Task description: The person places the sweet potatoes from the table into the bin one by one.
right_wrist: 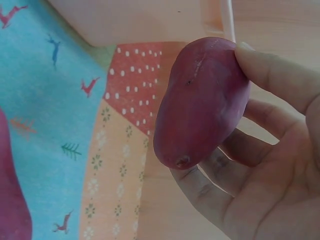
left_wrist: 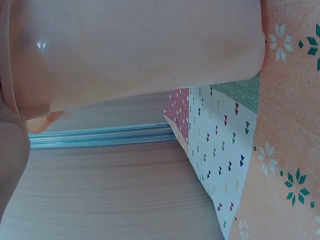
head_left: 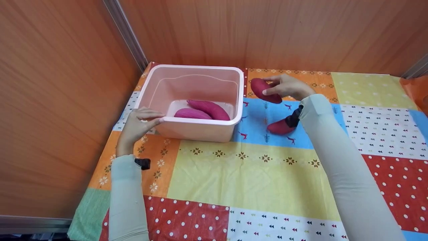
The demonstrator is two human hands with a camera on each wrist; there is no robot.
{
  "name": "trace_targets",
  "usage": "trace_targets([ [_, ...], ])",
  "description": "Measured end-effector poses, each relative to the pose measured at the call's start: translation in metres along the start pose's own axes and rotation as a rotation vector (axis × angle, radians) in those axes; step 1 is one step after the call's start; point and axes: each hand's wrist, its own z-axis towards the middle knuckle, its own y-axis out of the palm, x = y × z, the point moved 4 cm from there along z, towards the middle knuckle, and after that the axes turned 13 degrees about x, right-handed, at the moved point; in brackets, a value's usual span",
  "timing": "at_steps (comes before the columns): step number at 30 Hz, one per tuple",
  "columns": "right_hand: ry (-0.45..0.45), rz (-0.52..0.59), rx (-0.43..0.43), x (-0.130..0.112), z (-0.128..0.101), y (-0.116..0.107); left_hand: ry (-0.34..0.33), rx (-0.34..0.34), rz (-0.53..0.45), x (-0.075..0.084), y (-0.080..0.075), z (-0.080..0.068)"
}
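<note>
A pink plastic tub [head_left: 157,81] stands at the back left of the table, with two purple sweet potatoes [head_left: 204,110] lying in it. My left hand [head_left: 140,122] grips the tub's near left corner, thumb on the rim; the left wrist view shows the tub wall [left_wrist: 135,50] close up. My right hand [head_left: 288,86] holds a third sweet potato [head_left: 264,89] in its fingers just right of the tub, above the cloth. In the right wrist view that sweet potato [right_wrist: 200,105] fills the middle, fingers curled round it. Another sweet potato [head_left: 280,127] lies on the blue patch under my right wrist.
A patchwork tablecloth [head_left: 254,174] of bright squares covers the table. Wooden panel walls [head_left: 50,100] close in the left and back sides, with a metal strip in the corner. The table's left edge drops off near my left sleeve.
</note>
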Motion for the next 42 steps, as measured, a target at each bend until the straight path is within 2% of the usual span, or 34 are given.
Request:
trace_targets([
  [27, -0.072, -0.006, 0.058, -0.042, -0.003, -0.013, -0.013, -0.015, -0.012, 0.002, 0.002, 0.001],
  [42, -0.112, 0.012, 0.046, -0.064, -0.003, -0.006, -0.063, -0.012, 0.013, 0.003, 0.005, 0.001],
])
